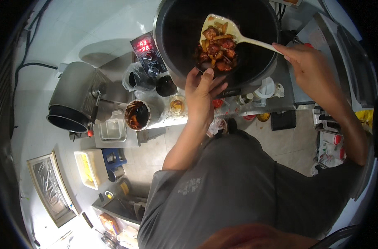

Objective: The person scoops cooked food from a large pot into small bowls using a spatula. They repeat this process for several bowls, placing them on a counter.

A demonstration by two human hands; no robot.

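Note:
My right hand (pixel 301 56) grips the handle of a cream-coloured spatula (pixel 254 40), whose broad head carries browned, sauced food pieces (pixel 217 46) with yellowish strips. Below the spatula head, my left hand (pixel 203 84) holds a dark bowl (pixel 218 72), only partly visible, with the thumb on its near rim; some of the sauced food lies in it. Both are over a large round cooking pot (pixel 182 62) with a dark interior. Beside the pot on the left is a lit control panel (pixel 147 54) with red digits and knobs.
A sauce-stained tub (pixel 137 115), a small jar (pixel 177 105) and a dark container (pixel 166 86) stand left of my left forearm. Lidded containers (pixel 265 88) sit below the pot on the right. A steel drum-shaped cooker (pixel 72 96) stands at far left, near a clear plastic tray (pixel 113 129).

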